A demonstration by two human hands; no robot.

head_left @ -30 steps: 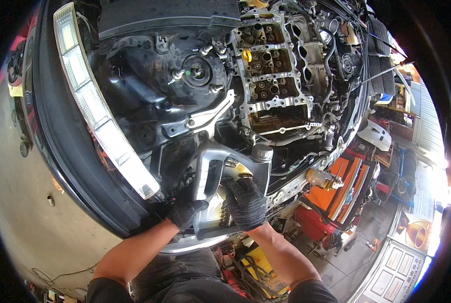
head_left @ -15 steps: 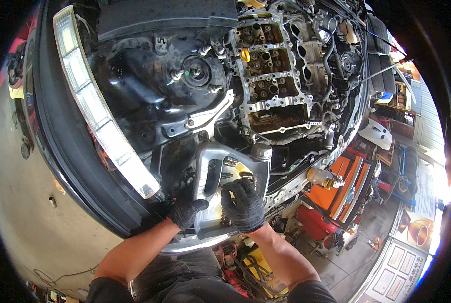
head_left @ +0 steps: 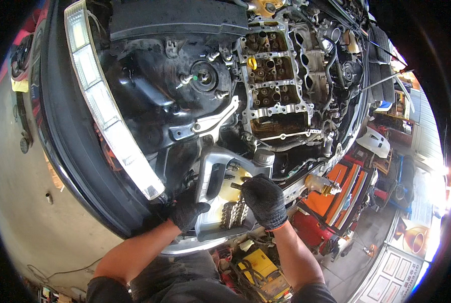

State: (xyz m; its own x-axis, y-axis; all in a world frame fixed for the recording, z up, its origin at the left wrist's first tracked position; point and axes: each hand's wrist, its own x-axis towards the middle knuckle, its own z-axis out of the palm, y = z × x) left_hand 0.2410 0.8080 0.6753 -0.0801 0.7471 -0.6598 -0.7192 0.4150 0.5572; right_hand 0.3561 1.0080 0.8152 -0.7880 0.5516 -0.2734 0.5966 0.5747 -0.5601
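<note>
A grey oil jug [head_left: 201,188], cut open on one side like a tray, rests at the front edge of the engine bay. My left hand [head_left: 186,214], in a black glove, grips its left rim, the thumb over the edge and the other fingers hidden. Over the jug's right side is my gloved right hand [head_left: 266,199], closed in a pinch on a small dark cylindrical part [head_left: 236,186]. A metal chain [head_left: 231,216] lies in the jug's lower half, in yellowish oil. Several small dark parts [head_left: 231,167] sit near its upper end.
Beyond the jug stands the opened engine [head_left: 275,98], its valve parts exposed. A long lit lamp [head_left: 109,108] lies along the left side. To the right are a small amber container [head_left: 320,184] and an orange-topped tool cart [head_left: 334,184]; a yellow case [head_left: 267,270] is below.
My right hand has moved right from the jug's middle, and the dark part now shows at its fingertips. The chain is uncovered. My left hand keeps its grip; the view has shifted slightly.
</note>
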